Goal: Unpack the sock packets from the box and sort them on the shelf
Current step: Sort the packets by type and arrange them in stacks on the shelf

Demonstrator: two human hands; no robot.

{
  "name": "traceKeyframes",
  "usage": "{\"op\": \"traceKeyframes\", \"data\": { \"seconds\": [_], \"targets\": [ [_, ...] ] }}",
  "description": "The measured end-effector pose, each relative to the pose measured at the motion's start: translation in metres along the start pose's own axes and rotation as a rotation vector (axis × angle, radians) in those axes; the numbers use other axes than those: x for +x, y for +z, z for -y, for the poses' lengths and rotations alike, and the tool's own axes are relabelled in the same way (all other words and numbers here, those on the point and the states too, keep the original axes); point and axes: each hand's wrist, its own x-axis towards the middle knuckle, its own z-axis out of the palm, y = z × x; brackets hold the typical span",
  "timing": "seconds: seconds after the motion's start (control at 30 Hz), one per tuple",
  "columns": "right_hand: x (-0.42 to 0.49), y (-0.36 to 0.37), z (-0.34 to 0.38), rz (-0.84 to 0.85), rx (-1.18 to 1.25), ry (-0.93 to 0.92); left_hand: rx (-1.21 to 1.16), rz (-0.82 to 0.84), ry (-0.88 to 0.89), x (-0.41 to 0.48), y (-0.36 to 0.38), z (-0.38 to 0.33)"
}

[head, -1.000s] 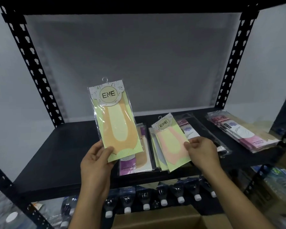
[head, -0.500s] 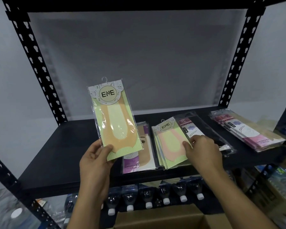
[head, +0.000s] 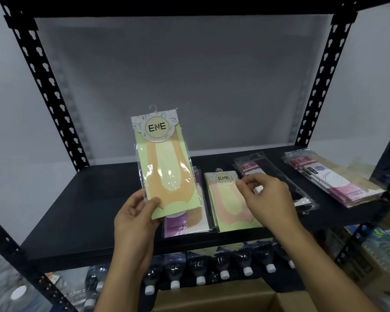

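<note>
Across mid-frame, the black shelf (head: 77, 210) carries flat sock packets, labels toward the back. At bottom centre sits the box (head: 212, 298). Centre frame, the left hand (head: 133, 221) grips a green packet (head: 164, 163) by its lower end, upright, label up. The right hand (head: 268, 199) curls over the green stack (head: 225, 206); whether it pinches it, I cannot tell.

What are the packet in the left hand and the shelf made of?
Packet: apparently a clear, glossy plastic sleeve, judging by its glare, over a matte pale-green card. Shelf board: dark, matte, perhaps painted wood or laminate. Posts: black perforated metal, probably.
</note>
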Motion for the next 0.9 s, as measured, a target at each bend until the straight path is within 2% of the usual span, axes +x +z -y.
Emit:
{"op": "traceKeyframes", "data": {
  "seconds": [0.1,0.2,0.3,0.67,0.9],
  "targets": [
    [-0.003,-0.005,0.016,0.029,0.244,-0.003,0.01,0.044,-0.016,-0.004,0.01,0.002],
    [-0.006,-0.009,0.027,0.126,0.477,0.019,0.026,0.099,-0.018,-0.009,0.022,0.004],
    [-0.01,-0.011,0.034,0.188,0.6,0.012,0.033,0.149,-0.024,-0.015,0.031,0.004],
    [-0.008,-0.017,0.033,0.188,0.803,0.057,0.159,0.256,0.044,-0.023,0.041,0.009],
    [0.002,-0.02,0.019,0.116,0.707,0.112,0.163,0.192,0.108,-0.016,0.028,0.005]
  ]
}}
